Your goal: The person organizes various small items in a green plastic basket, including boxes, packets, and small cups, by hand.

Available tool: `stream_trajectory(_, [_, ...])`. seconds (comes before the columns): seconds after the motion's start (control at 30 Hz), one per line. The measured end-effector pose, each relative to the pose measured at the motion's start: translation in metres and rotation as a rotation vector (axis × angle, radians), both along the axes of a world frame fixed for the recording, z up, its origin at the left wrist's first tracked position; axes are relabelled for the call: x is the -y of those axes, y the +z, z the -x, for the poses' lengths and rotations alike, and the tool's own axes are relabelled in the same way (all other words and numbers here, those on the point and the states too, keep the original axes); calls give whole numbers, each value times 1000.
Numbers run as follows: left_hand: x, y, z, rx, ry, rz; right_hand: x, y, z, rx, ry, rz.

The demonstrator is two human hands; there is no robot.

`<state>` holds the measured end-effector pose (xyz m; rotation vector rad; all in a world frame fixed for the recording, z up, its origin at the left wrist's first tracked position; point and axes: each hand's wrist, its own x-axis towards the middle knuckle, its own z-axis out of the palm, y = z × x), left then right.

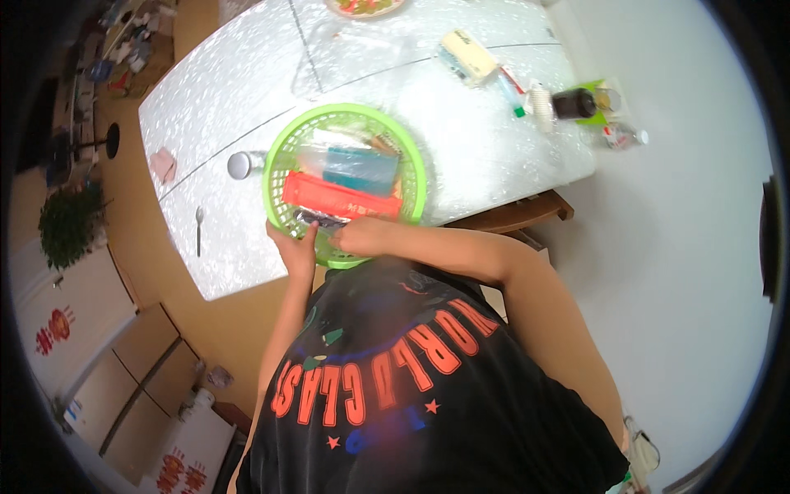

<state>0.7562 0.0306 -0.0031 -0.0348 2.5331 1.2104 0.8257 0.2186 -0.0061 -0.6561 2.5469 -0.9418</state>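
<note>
A round light-green plastic basket (417, 165) sits at the table's near edge, right in front of me. Inside lie a long red packet (341, 198), a blue packet (362, 169) in clear wrapping, and a small dark packet (317, 217) near the front rim. My left hand (295, 249) is closed over the basket's front-left rim, its thumb inside beside the dark packet. Reaching over the near rim, my right hand (364, 237) has curled fingers just below the dark packet. What those fingers hold, if anything, is hidden.
A silver-topped can (239, 165) stands left of the basket, with a spoon (198, 230) and a pink cloth (163, 165) farther left. At the back right are a tissue pack (469, 56), a dark-capped jar (573, 104) and a bottle (625, 137). A wooden chair (518, 214) is tucked under the right edge.
</note>
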Motion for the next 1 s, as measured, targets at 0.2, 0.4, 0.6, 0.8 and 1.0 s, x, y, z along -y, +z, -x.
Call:
stream_trajectory(0.2, [-6, 4, 11, -50, 27, 78, -117, 4, -36, -210, -1141, 466])
stream_trajectory(0.4, [-11, 4, 31, -101, -75, 71, -313, -24, -111, -721, -1716, -738])
stream_trajectory(0.6, [-15, 11, 45, -53, -180, 37, -330, -62, -138, -295, -1758, -370])
stream_trajectory(0.8, [-16, 20, 53, -245, -153, 310, -260, -41, -139, -342, -1794, 332])
stream_trajectory(1.0, [-105, 96, 47, 58, -341, -394, -167, 76, -91, -106, -1317, 659])
